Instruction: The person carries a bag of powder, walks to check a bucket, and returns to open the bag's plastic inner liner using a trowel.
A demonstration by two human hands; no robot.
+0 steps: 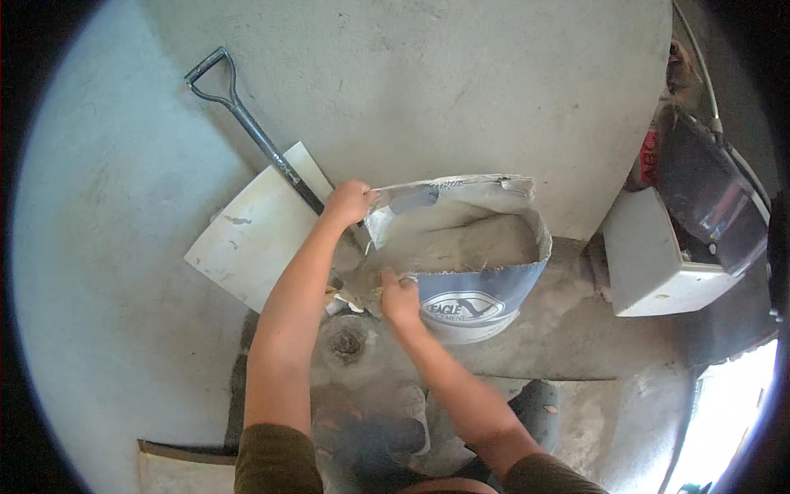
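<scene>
An open paper cement bag [475, 302], blue and white with the Eagle Cement name, stands on the floor against the wall. Grey cement powder [481, 244] lies inside it, and dust hangs over its left side. My left hand [349, 204] grips the upper left corner of the bag's rim. My right hand [401, 299] holds the near edge of the rim at the left. Just behind my left hand runs the black shaft of a shovel [265, 145] with a D-shaped handle, leaning on the wall; its blade is hidden.
A pale board [253, 241] leans behind the shovel. On the right stand a white container [654, 265] and a dark, shiny object [703, 185] with a hose [703, 62] above. A round, dusty object [347, 346] sits on the floor below my hands.
</scene>
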